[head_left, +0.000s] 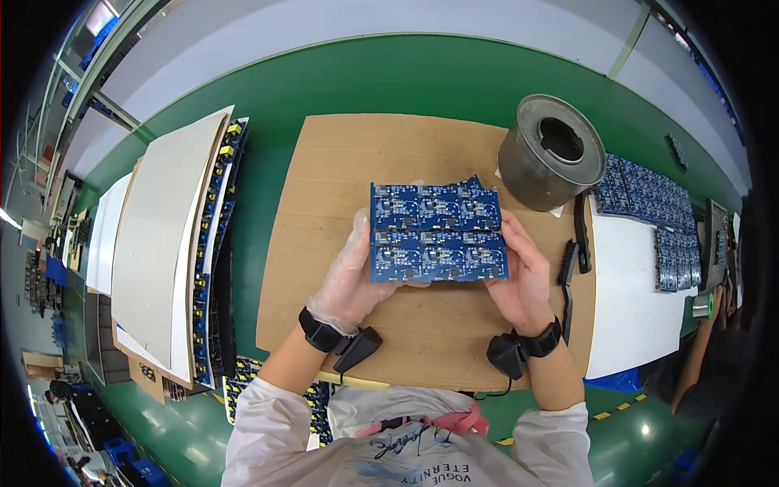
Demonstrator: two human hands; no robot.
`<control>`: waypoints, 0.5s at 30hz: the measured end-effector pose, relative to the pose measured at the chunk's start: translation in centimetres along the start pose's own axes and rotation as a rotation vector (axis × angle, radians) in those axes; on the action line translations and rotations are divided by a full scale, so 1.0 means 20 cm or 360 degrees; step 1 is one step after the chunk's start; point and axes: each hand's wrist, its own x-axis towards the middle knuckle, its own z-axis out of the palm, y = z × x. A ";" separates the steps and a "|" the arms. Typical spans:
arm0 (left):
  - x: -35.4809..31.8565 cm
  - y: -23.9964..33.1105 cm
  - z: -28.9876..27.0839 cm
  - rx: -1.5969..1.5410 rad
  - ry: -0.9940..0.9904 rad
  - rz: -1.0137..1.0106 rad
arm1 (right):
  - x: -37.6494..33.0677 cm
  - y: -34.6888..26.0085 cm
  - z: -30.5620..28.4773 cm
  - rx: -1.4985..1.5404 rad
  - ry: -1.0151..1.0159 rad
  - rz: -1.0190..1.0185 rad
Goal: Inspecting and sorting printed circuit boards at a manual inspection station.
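Looks like an electronics assembly wkshp. Has blue PCBs (438, 237) over cardboard (324, 178) on a green bench (357, 77), w/ more boards (645, 188) laid out at R and a thick stack (166, 235) of sheets and component-laden bds at L. Also shows a metal can (523, 166), a black brush (566, 300), a co-worker's arm (696, 357) at far R, plus green flooring (191, 434) w/ yellow-black tape (623, 407).

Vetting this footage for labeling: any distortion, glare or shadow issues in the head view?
Head view: strong fisheye bend, with the far edge of the green table arching and the corners black; head view: bright glare spots on the green floor; head view: the opening of the metal can falls dark; head view: the circuit board panel looks reasonably sharp, though its finest parts are too small to resolve.
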 end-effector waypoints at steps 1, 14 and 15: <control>0.00 -0.01 0.00 -0.0011 -0.0004 -0.0001 | 0.00 0.00 0.00 -0.0009 0.0007 0.0000; -0.01 -0.02 0.00 0.0302 0.0212 0.0125 | 0.00 0.01 0.00 -0.0332 -0.0055 -0.0121; -0.01 -0.02 -0.01 0.0298 0.0255 0.0080 | -0.01 -0.01 0.03 -0.0356 -0.0071 -0.0162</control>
